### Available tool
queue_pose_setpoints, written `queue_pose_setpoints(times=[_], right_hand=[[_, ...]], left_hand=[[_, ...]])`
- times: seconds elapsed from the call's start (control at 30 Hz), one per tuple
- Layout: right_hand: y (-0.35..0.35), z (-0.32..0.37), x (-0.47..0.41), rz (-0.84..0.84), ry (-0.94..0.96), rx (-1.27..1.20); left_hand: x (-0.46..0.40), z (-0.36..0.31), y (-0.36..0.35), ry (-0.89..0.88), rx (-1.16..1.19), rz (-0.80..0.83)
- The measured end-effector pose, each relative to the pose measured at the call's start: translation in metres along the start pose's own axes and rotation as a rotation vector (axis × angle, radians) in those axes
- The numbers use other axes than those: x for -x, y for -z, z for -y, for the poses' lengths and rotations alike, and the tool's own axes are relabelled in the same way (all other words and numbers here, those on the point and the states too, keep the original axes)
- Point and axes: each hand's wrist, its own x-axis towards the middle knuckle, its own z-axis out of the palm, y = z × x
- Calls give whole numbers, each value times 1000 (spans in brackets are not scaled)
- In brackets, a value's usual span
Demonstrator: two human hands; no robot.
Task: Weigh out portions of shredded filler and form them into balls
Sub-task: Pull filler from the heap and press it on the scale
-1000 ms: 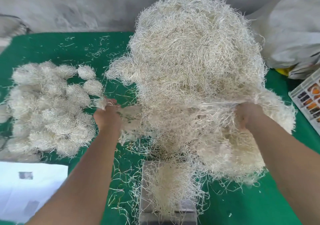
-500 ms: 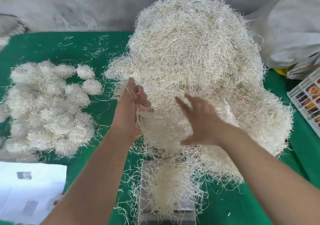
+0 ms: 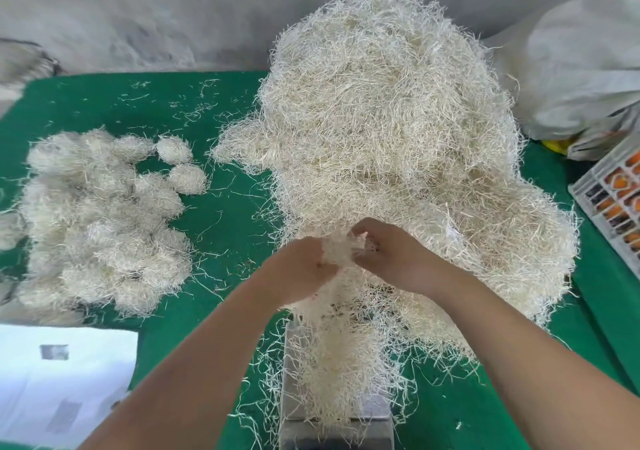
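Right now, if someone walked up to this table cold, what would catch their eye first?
First, the big heap of shredded filler rising at centre right of the green table. Next, the cluster of finished balls on the left. Then the left hand and right hand, meeting in front of the heap and gripping a tuft of filler above the strand-covered scale.

No legible text or numbers anywhere, only blurred grey marks on the white paper (image 3: 62,380)
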Motion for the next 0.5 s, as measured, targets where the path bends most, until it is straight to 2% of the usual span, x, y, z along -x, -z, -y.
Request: queue_pose_setpoints(times=[0.07, 0.1, 0.13, 0.17, 0.2, 0.27, 0.3, 0.33, 0.4, 0.5], right_hand=[[9, -11, 7, 84, 4, 73], [13, -15, 9, 122, 5, 139], [14, -20, 10, 145, 9, 204], [13, -23, 10, 151, 9, 247], [11, -27, 10, 137, 1, 274], [4, -36, 7, 86, -34, 283], [1, -41, 5, 55, -60, 287], [-1, -44, 4, 33, -89, 302], [-3, -54, 2, 16, -151, 314], [3, -66, 1, -47, -255, 67]], left_hand=[[-5, 6, 6, 79, -42, -139], [-6, 9, 7, 110, 3, -201], [-5, 10, 7, 165, 148, -286], [-3, 7, 6, 260, 452, -384], [0, 4, 4, 320, 860, -450], [5, -5, 5, 238, 1546, -469], [9, -9, 6, 170, 1788, -445], [10, -11, 5, 124, 1920, -431], [13, -18, 9, 126, 1971, -440], [16, -19, 13, 387, 1689, -526]])
